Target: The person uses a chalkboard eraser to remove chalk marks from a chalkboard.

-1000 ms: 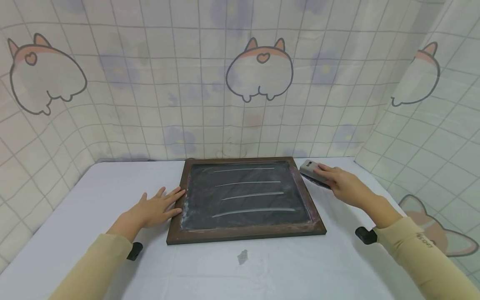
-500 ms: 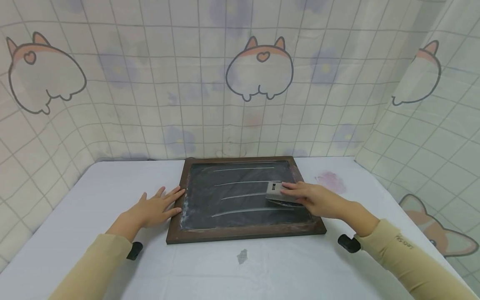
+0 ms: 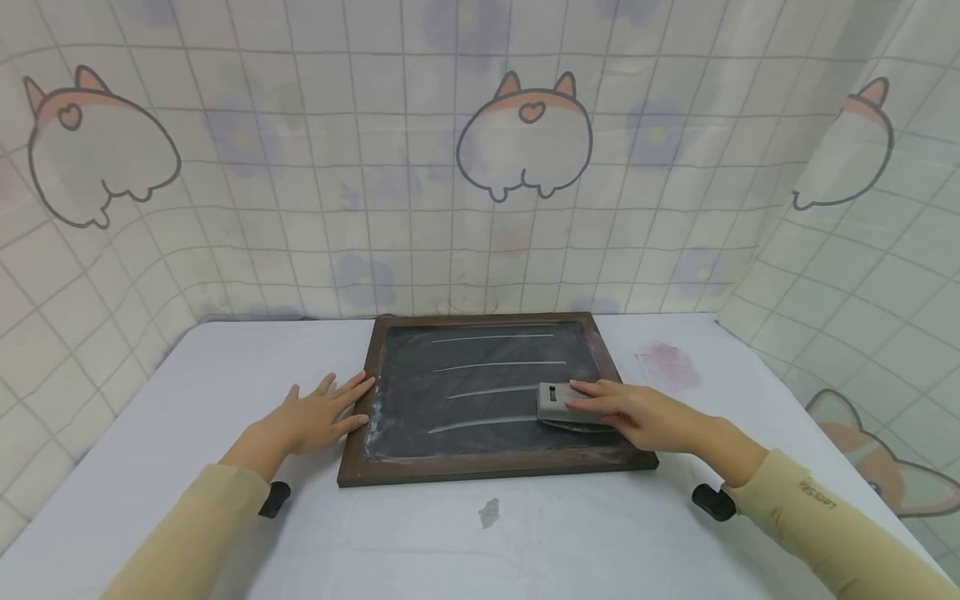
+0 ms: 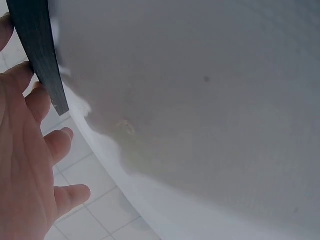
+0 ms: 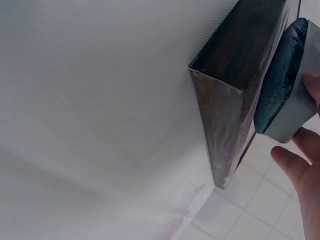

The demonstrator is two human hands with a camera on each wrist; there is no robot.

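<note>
A chalkboard point(image 3: 465, 375) in a brown wooden frame lies on the white table, marked with several roughly parallel chalk lines. My left hand point(image 3: 303, 421) rests with spread fingers on the frame's left side; in the left wrist view its fingertips meet the frame's dark edge point(image 4: 40, 55). A grey chalkboard eraser point(image 3: 557, 402) is gripped in my right hand point(image 3: 637, 412), over the lower right of the board, where it covers the right ends of the lower two lines. The right wrist view shows the eraser's dark felt pad point(image 5: 282, 75) facing the board, beside a frame corner.
White cloth covers the table point(image 3: 420, 533), with a grey patch point(image 3: 489, 512) in front of the board. A pink chalk smudge point(image 3: 669, 367) marks the cloth to the right. Behind hangs a checked curtain point(image 3: 405, 208) with cartoon dogs.
My right hand has carried the eraser leftward from the table beside the board onto its right part, then slightly down toward the lower right. My left hand has stayed on the frame.
</note>
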